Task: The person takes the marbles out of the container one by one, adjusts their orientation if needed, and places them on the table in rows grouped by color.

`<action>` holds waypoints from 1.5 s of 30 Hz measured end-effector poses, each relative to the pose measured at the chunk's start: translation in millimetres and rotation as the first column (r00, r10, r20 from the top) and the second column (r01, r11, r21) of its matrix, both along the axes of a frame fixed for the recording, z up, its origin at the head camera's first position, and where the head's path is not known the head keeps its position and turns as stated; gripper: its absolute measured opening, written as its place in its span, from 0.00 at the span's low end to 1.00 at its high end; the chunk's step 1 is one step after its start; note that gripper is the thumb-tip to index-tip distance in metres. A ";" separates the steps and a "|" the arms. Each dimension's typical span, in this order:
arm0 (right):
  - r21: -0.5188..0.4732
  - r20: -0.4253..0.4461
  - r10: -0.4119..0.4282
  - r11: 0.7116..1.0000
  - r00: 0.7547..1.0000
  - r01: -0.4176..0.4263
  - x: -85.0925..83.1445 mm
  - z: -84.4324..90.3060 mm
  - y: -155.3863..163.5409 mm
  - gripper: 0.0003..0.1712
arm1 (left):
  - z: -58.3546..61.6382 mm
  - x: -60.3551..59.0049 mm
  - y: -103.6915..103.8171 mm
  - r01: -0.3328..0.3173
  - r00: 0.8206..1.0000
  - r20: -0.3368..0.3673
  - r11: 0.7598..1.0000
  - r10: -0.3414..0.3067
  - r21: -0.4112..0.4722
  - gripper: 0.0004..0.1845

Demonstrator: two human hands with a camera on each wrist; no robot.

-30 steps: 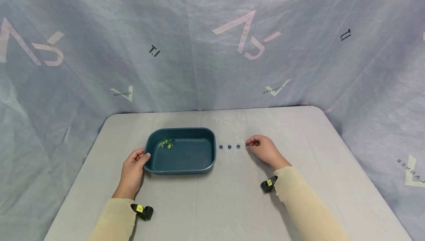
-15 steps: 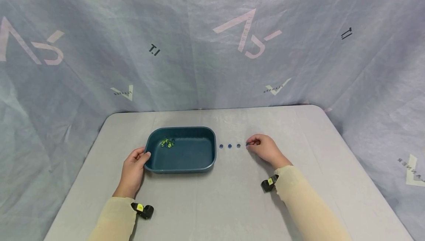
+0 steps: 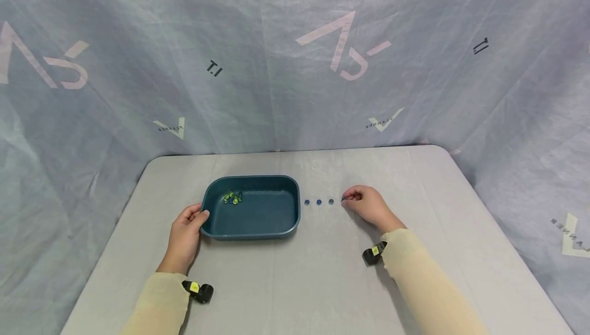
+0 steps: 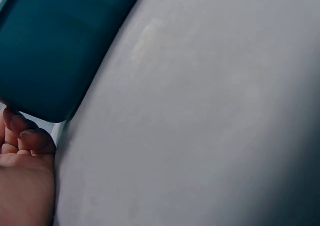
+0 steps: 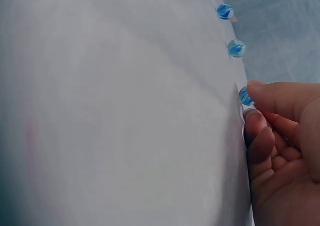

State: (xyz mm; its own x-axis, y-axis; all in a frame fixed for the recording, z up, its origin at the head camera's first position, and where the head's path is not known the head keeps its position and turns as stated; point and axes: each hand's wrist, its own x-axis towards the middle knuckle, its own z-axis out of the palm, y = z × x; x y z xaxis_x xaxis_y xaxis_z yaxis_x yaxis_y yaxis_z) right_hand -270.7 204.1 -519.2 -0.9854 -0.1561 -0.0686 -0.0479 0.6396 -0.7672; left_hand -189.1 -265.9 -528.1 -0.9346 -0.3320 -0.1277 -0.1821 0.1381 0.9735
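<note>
My left hand (image 3: 185, 235) grips the left end of a dark teal rectangular tray (image 3: 251, 235), thumb over the rim; in the left wrist view the curled fingers (image 4: 36, 140) lie by the tray's corner. Inside the tray, several green and blue marbles (image 3: 233, 198) cluster at the back left. To its right, three blue marbles (image 3: 319, 202) stand in a row on the table. At the row's right end my right hand (image 3: 369, 206) pinches one more clear-and-blue marble (image 5: 245, 96) between thumb and fingertips, low at the table surface.
A pale cloth covers the table (image 3: 295, 284), whose back edge meets a grey printed curtain (image 3: 258, 94). Small black cameras (image 3: 374, 254) sit on both wrists, at the cuffs of the cream sleeves (image 3: 424, 278).
Both hands, the tray and the marbles keep their places. Only a very slight upward shift of the whole head view shows.
</note>
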 end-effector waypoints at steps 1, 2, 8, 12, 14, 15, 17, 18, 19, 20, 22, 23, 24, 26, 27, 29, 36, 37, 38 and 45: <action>-0.002 0.003 0.000 1.000 1.000 0.000 -0.4 -0.3 0.1 0.09 | 0.2 0.0 0.0 0.000 1.000 -0.001 1.000 0.000 0.001 0.24; -0.004 0.006 0.000 1.000 1.000 0.000 -0.7 -0.6 0.1 0.09 | 0.4 -0.1 0.0 0.000 1.000 -0.003 1.000 0.000 0.002 0.24; -0.063 0.030 -0.015 0.998 0.999 0.016 -4.0 -0.5 1.7 0.09 | 1.1 -0.6 -1.1 0.006 1.000 -0.016 1.000 -0.006 0.005 0.23; -0.111 0.048 -0.032 0.993 0.998 0.037 -5.0 1.8 3.2 0.12 | 0.2 -0.6 -1.3 0.001 1.000 -0.018 1.000 0.000 0.004 0.22; -0.117 0.050 -0.036 0.992 0.998 0.042 -4.9 3.6 3.3 0.12 | -0.5 -0.4 -1.1 0.001 1.000 -0.018 1.000 -0.001 0.006 0.22; -0.115 0.045 -0.036 0.992 0.998 0.041 -4.6 4.9 2.9 0.12 | -0.8 -0.3 -0.9 0.000 1.000 -0.019 1.000 0.000 0.007 0.22; -0.109 0.026 -0.031 0.993 0.999 0.033 -3.8 8.4 0.5 0.12 | -1.4 0.0 -0.6 0.000 1.000 -0.021 1.000 0.000 0.010 0.22; -0.105 0.013 -0.027 0.994 1.000 0.028 -3.3 11.0 -1.6 0.12 | -1.6 0.1 -0.5 0.001 1.000 -0.023 1.000 -0.001 0.011 0.22; -0.102 -0.001 -0.023 0.995 1.000 0.023 -2.8 13.8 -4.3 0.12 | -1.9 0.1 -0.5 0.001 1.000 -0.024 1.000 -0.001 0.012 0.22; -0.099 -0.015 -0.018 0.995 1.000 0.016 -2.3 17.0 -7.4 0.12 | -2.0 0.1 -0.5 0.000 1.000 -0.023 1.000 0.000 0.011 0.22; -0.093 -0.035 -0.002 0.996 0.999 -0.001 -1.5 24.1 -14.4 0.12 | -2.1 0.0 -0.6 -0.001 1.000 -0.021 1.000 0.002 0.009 0.22; -0.092 -0.039 0.007 0.996 0.999 -0.010 -1.0 27.8 -18.2 0.13 | -2.0 -0.1 -0.6 -0.003 1.000 -0.020 1.000 0.003 0.008 0.21; -0.092 -0.042 0.015 0.996 0.999 -0.018 -0.8 31.4 -22.0 0.13 | -1.8 -0.3 -0.7 -0.005 1.000 -0.020 1.000 0.005 0.008 0.21; -0.090 -0.046 0.030 0.995 0.998 -0.034 -0.9 38.1 -30.0 0.14 | -1.4 -0.8 -0.6 -0.008 1.000 -0.020 1.000 0.008 0.008 0.21; -0.086 -0.050 0.039 0.995 0.998 -0.043 -1.4 41.1 -33.7 0.14 | -1.1 -0.8 -0.5 -0.008 1.000 -0.020 1.000 0.009 0.008 0.21; -0.081 -0.061 0.056 0.995 0.997 -0.061 -2.7 46.3 -41.4 0.14 | -0.6 -0.9 -0.3 -0.007 1.000 -0.019 1.000 0.007 0.011 0.21; -0.074 -0.099 0.139 0.986 0.985 -0.146 -6.7 65.0 -74.5 0.11 | -0.9 -0.9 -0.5 -0.006 1.000 -0.013 1.000 0.007 0.016 0.21; -0.072 -0.106 0.156 0.984 0.982 -0.164 -7.3 67.2 -79.2 0.11 | -1.0 -1.3 -0.6 -0.008 1.000 -0.014 1.000 0.009 0.016 0.21; -0.069 -0.109 0.170 0.982 0.979 -0.178 -7.6 69.6 -84.0 0.10 | -1.2 -1.7 -0.6 -0.010 1.000 -0.016 1.000 0.010 0.017 0.21; -0.039 -0.125 0.258 0.964 0.958 -0.265 -11.8 83.6 -116.1 0.10 | -2.6 -2.7 -1.2 -0.016 1.000 -0.019 1.000 0.016 0.007 0.21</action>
